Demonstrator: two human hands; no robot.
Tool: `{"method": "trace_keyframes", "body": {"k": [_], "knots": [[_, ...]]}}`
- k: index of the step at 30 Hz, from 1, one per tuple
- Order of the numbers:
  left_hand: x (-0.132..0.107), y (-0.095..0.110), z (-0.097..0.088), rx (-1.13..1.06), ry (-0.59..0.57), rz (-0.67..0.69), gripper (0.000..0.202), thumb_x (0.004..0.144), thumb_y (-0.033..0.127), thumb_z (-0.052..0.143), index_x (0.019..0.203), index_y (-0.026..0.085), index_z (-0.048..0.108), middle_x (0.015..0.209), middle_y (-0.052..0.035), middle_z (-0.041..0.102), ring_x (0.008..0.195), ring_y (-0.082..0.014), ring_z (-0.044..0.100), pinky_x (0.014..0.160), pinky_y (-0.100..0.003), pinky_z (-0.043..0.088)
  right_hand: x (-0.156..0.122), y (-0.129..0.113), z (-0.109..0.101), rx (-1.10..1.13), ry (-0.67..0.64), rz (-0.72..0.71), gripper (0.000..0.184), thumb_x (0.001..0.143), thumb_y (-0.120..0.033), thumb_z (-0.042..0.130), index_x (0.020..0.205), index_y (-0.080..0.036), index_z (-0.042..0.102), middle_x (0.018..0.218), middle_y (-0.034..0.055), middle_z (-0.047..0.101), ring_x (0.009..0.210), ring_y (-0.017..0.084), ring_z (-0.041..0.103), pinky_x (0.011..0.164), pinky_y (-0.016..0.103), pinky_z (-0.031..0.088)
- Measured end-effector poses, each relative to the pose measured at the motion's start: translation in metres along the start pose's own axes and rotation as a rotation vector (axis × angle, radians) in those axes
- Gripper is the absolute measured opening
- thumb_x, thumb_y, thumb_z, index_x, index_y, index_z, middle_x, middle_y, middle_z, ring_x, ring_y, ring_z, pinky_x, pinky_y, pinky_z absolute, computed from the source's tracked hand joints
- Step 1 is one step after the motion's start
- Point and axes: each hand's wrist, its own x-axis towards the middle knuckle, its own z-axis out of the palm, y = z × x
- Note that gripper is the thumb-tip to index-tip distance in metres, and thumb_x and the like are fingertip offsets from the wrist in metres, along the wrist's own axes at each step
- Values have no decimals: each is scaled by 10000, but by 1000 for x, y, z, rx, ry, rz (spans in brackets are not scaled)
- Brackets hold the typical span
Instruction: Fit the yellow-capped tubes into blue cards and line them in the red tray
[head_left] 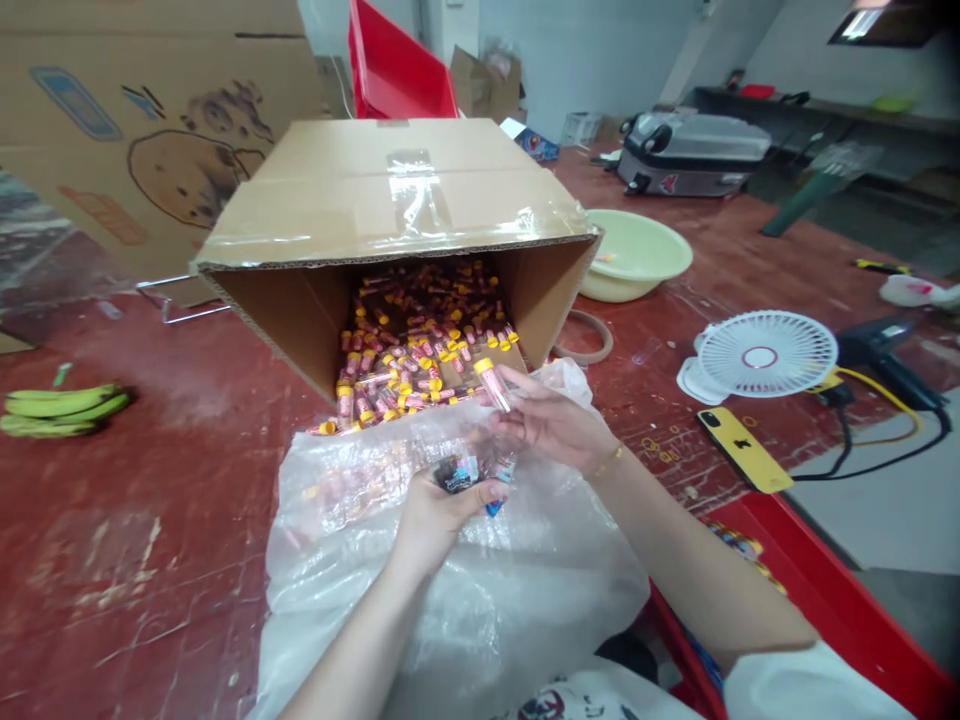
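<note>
My left hand is closed on small printed plastic sleeves, dark and blue, with the thumb pressed on top. My right hand is just above and to the right, its fingers round a small clear tube with a yellow cap and pink contents. The tube is tilted, cap up. Before my hands a cardboard box lies on its side, its opening toward me, with many more yellow-capped tubes spilling at its mouth. Under my hands spreads a translucent plastic sheet.
To the right are a pale green basin, a white fan, a yellow phone and a black heat gun with cables. A red tray sits by my right arm. Bananas lie on the red floor at left.
</note>
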Motion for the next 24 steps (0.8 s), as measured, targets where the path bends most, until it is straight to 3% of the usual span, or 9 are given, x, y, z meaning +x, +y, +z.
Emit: {"method": "trace_keyframes", "body": {"k": [3, 7, 9, 13, 17, 19, 24], "knots": [[0, -2, 2, 53, -20, 47, 256, 592, 309, 844, 703, 148, 679, 633, 14, 610, 591, -118, 503, 578, -235, 427, -31, -8, 13, 145, 7, -99, 562, 859, -246, 619, 1339, -354, 348, 1077, 1, 601, 935, 149, 658, 872, 340, 553], [0, 0, 6, 129, 8, 65, 252, 587, 316, 843, 679, 151, 678, 636, 14, 608, 598, -128, 498, 589, -241, 414, -47, -14, 26, -94, 111, -410, 421, 826, -155, 658, 1136, -349, 449, 920, -32, 545, 902, 133, 611, 847, 343, 550], [1, 2, 8, 162, 38, 72, 255, 575, 319, 848, 668, 155, 677, 621, 19, 607, 580, -131, 503, 577, -240, 411, -51, -14, 28, -242, 138, -491, 343, 839, -149, 641, 1080, -315, 462, 900, -23, 533, 886, 128, 588, 843, 333, 535], [0, 2, 12, 131, 30, 32, 265, 563, 333, 854, 633, 161, 665, 577, 17, 604, 553, -144, 540, 543, -242, 435, -52, -11, 25, -356, 134, -405, 268, 833, -227, 664, 1017, -257, 471, 908, 5, 554, 871, 142, 595, 825, 336, 525], [-3, 3, 18, -135, -121, -120, 281, 649, 360, 810, 800, 153, 696, 710, -39, 695, 639, -185, 647, 606, -284, 514, -49, -3, 20, -202, 129, -254, 289, 822, -360, 672, 939, -250, 432, 850, -7, 582, 808, 148, 621, 766, 342, 538], [-4, 7, 23, -220, -136, -161, 323, 663, 361, 805, 872, 139, 698, 753, -61, 710, 661, -191, 663, 614, -290, 530, -51, 3, 22, -233, 107, -220, 296, 821, -397, 659, 940, -248, 432, 875, 4, 586, 822, 158, 617, 732, 335, 535], [-4, 15, 35, -332, -70, -209, 431, 649, 341, 822, 987, 116, 678, 775, -80, 719, 699, -207, 682, 617, -290, 549, -66, 21, 38, -562, 138, -323, 719, 571, -273, 850, 1123, -259, 390, 1131, 60, 511, 1027, 218, 553, 829, 358, 517]]}}
